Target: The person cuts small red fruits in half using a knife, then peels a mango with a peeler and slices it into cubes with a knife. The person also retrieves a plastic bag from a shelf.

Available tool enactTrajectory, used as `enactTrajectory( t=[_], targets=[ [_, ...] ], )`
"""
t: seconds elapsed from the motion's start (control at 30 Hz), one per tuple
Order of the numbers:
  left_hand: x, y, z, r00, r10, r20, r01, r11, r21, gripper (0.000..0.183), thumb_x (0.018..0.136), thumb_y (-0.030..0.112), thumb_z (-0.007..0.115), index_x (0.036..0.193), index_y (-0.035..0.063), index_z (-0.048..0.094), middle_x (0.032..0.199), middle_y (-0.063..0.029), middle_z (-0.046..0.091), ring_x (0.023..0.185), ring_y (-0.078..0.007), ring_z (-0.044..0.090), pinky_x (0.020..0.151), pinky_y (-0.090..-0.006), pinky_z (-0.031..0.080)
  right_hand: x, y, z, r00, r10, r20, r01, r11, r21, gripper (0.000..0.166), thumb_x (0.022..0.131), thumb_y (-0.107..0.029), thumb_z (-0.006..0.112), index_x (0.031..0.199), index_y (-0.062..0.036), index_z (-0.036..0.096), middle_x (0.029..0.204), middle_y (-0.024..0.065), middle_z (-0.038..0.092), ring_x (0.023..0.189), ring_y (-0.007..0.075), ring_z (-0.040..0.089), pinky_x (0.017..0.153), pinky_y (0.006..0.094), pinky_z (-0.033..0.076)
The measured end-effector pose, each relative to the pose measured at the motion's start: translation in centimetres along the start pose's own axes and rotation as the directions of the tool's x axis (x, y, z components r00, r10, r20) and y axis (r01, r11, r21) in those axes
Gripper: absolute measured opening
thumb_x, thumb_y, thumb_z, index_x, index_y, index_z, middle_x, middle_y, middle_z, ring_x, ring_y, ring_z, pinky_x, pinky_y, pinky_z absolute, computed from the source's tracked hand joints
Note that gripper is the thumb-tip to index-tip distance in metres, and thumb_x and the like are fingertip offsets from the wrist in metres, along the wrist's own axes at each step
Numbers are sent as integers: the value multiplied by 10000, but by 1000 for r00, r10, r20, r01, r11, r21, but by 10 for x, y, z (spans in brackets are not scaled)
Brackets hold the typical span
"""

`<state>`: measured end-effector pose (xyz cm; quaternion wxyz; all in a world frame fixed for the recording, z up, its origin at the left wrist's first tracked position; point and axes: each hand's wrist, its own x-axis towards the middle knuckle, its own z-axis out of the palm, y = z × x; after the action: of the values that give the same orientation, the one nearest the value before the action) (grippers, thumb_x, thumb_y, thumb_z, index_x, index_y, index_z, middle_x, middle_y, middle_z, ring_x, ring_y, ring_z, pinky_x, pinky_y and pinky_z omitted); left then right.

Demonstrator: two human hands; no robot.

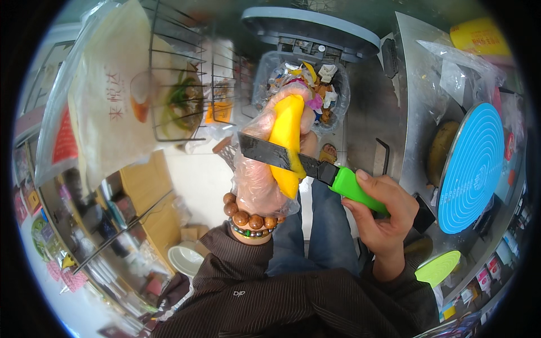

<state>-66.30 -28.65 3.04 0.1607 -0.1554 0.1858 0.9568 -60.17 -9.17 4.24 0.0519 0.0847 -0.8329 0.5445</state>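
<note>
My left hand (262, 177), in a clear plastic glove with beaded bracelets at the wrist, grips a long piece of yellow fruit (284, 126), which looks like a peeled mango. A knife's dark blade (263, 150) lies across the lower half of the fruit, and a yellow sliver (299, 164) curls against the blade. Bare, my right hand (385, 211) is closed around the knife's bright green handle (357, 190). Below the fruit and beyond it, an open trash bin (258, 86) lined with clear plastic holds peels, paper and other scraps.
The bin's grey lid (310, 29) stands raised at the back. On the right, a blue round turntable (471, 169) leans on a metal counter (412, 114) beside plastic bags. A black wire rack (177, 84) and a large printed bag (105, 97) hang at left, above cluttered shelves (122, 236).
</note>
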Motion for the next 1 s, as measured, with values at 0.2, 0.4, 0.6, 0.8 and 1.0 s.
enactTrajectory(
  t=[0.2,0.4,0.6,0.8,1.0],
  targets=[
    [0,-1,-5,999,12,53,-11,999,-31,423,1062,332,542,1324,3,507,976,-67,481,575,-113,462,380,-224,410,-2,1,-1,1000,23,-10,-23,998,59,438,740,1,891,1151,-28,742,787,119,719,583,153,650,503,246,465],
    [0,-4,-9,979,-54,197,84,985,-149,378,1049,296,596,1284,16,503,959,-70,467,552,-125,464,352,-234,422,3,0,0,1000,18,-17,-16,998,65,446,744,-2,892,1162,-28,737,784,118,716,588,149,646,510,249,471],
    [-1,0,-10,970,-91,224,120,986,-115,389,1014,288,648,1262,33,490,972,-79,465,533,-122,461,332,-230,395,2,3,-2,999,13,-30,-11,998,65,445,745,1,890,1161,-14,733,789,128,718,607,164,662,532,257,488],
    [-1,-1,-13,951,-96,293,144,978,-149,457,936,297,701,1243,25,499,992,-91,485,406,-112,421,324,-235,377,3,1,-2,998,58,-31,-55,995,83,414,749,4,885,1136,14,736,804,140,722,636,177,673,565,259,498],
    [-6,0,-16,964,-97,249,122,989,-87,543,957,343,660,1346,10,478,1044,-114,511,459,-151,514,331,-248,410,4,5,-3,995,79,-58,-75,994,77,402,774,22,861,1151,39,721,900,164,745,698,167,692,616,254,513]
  ],
)
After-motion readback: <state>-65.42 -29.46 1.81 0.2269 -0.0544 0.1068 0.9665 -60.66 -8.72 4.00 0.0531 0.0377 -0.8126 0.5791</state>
